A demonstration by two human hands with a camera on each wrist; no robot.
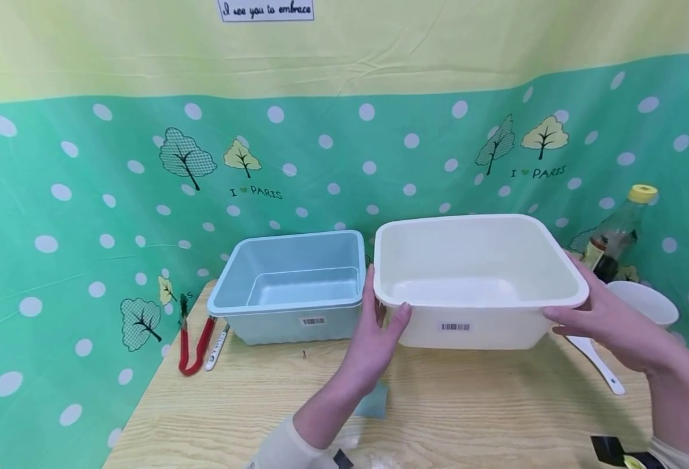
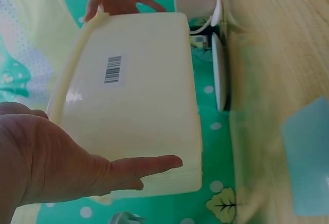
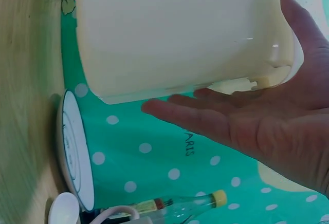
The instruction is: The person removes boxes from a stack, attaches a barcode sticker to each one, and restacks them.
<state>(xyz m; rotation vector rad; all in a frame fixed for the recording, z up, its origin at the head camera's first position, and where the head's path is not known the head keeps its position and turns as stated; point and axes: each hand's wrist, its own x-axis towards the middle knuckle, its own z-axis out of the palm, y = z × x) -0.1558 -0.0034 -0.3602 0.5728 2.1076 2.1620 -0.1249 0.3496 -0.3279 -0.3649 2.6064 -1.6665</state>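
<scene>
Both hands hold a white rectangular plastic basin (image 1: 479, 329) by its two short ends. Its open top faces up, tilted toward me, and a barcode sticker shows on the front wall. The left hand (image 1: 374, 345) has its thumb against the front and its fingers at the left end. At the right end the right hand (image 1: 608, 319) grips the rim, thumb on the front, fingers along the side. In the left wrist view the basin's bottom stands apart from the tabletop. A light blue basin (image 1: 292, 329) sits just left, on the table.
A plate (image 3: 77, 147) stands behind the white basin. At the right are a yellow-capped bottle (image 1: 620, 228), a white cup (image 1: 643, 303) and a white spoon (image 1: 599, 368). A red-handled tool (image 1: 189, 361) and a marker (image 1: 217, 348) lie left; a blue-green piece (image 1: 374, 400) lies in front.
</scene>
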